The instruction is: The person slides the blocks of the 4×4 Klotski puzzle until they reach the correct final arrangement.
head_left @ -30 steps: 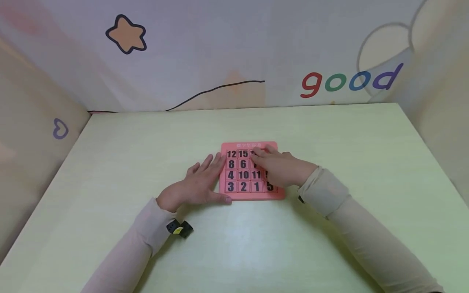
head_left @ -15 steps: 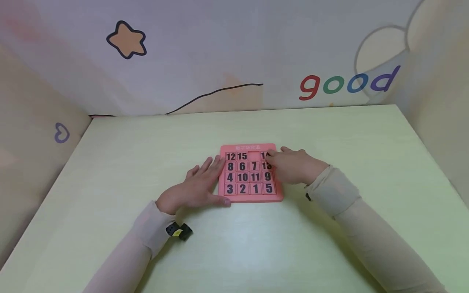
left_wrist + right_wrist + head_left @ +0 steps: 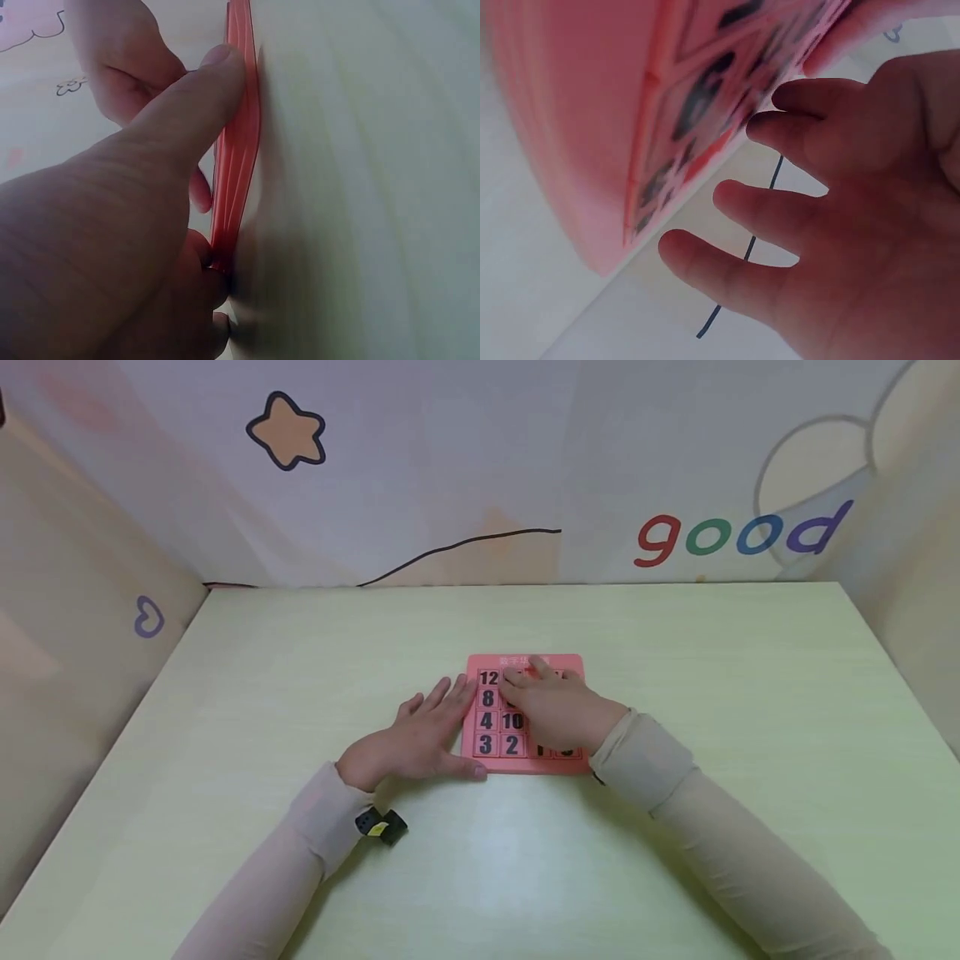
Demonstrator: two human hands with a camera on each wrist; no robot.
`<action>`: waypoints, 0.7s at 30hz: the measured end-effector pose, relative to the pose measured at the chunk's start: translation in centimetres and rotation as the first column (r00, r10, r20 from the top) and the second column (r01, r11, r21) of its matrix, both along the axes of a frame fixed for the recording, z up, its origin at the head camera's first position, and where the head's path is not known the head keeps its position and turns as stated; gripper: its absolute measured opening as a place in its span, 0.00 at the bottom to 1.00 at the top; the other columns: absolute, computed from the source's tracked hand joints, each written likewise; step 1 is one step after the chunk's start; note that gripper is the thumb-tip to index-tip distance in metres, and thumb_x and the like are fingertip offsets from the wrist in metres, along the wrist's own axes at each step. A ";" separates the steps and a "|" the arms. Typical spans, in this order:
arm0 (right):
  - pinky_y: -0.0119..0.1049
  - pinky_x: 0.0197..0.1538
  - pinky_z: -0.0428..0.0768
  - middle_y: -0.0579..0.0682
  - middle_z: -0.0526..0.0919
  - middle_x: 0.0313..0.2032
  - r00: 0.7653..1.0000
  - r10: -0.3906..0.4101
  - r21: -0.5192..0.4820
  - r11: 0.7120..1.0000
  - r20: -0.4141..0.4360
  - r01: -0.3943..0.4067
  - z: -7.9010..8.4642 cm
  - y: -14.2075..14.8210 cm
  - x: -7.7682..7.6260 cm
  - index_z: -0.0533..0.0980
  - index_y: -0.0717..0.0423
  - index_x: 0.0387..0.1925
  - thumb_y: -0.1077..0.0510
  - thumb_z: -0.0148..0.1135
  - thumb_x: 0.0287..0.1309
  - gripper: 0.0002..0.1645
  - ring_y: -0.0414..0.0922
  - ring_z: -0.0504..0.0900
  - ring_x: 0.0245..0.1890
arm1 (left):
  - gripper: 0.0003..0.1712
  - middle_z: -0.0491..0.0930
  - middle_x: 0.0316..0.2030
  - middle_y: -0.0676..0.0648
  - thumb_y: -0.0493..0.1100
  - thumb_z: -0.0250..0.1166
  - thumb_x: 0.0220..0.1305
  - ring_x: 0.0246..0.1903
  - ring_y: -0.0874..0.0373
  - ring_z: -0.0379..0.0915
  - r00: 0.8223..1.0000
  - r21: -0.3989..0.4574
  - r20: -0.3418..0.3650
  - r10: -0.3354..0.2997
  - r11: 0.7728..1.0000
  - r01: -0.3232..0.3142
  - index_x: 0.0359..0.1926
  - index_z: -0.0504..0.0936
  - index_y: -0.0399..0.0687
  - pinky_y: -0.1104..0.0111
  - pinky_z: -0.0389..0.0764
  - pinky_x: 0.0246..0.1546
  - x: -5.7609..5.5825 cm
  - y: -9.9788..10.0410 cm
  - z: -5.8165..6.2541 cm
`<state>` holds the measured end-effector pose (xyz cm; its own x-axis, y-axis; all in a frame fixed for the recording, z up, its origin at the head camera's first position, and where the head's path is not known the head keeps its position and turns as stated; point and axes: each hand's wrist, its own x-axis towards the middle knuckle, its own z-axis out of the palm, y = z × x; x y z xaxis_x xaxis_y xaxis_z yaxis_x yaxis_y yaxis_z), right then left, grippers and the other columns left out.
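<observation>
A pink sliding number puzzle [image 3: 486, 722] lies flat on the table, its black-numbered tiles in a square grid. My left hand [image 3: 415, 740] holds its left side, fingers nearly straight along that edge and thumb at the near left corner. In the left wrist view, the left thumb [image 3: 199, 97] presses on the puzzle's side wall [image 3: 238, 161]. My right hand [image 3: 561, 708] reaches over the puzzle from the right, fingertips at the top row beside the 12 tile. It hides many right-hand tiles. In the right wrist view, its fingers [image 3: 742, 202] spread loosely above the tiles.
The pale green table [image 3: 480, 868] surrounds the puzzle. A pale wall [image 3: 420, 460] with a star and the word "good" rises behind, and side walls flank it. A black and yellow device [image 3: 381, 827] sits at my left wrist.
My right hand moved right to the 14 tile at the top right, baring a gap in the top row, then came back left over the puzzle. My left hand stays at the left edge.
</observation>
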<state>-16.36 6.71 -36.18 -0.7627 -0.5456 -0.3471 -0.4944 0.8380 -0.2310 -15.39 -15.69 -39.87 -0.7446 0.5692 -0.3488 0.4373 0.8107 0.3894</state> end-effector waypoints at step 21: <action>0.66 0.68 0.57 0.55 0.53 0.77 0.999 -0.024 0.036 0.999 -0.028 0.025 1.2 -0.9 0.0 0.59 0.57 0.77 0.63 0.53 0.69 0.37 0.63 0.48 0.76 | 0.69 0.26 0.79 0.50 0.73 0.65 0.59 0.77 0.49 0.17 1.000 0.003 0.013 0.004 1.000 -0.004 0.81 0.30 0.51 0.43 0.35 0.72 -0.2 0.0 0.3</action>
<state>-16.35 5.82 -34.94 -0.7855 -0.5138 -0.3451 -0.4792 0.8577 -0.1864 -15.62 -15.67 -39.52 -0.7424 0.5672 -0.3565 0.4292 0.8113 0.3970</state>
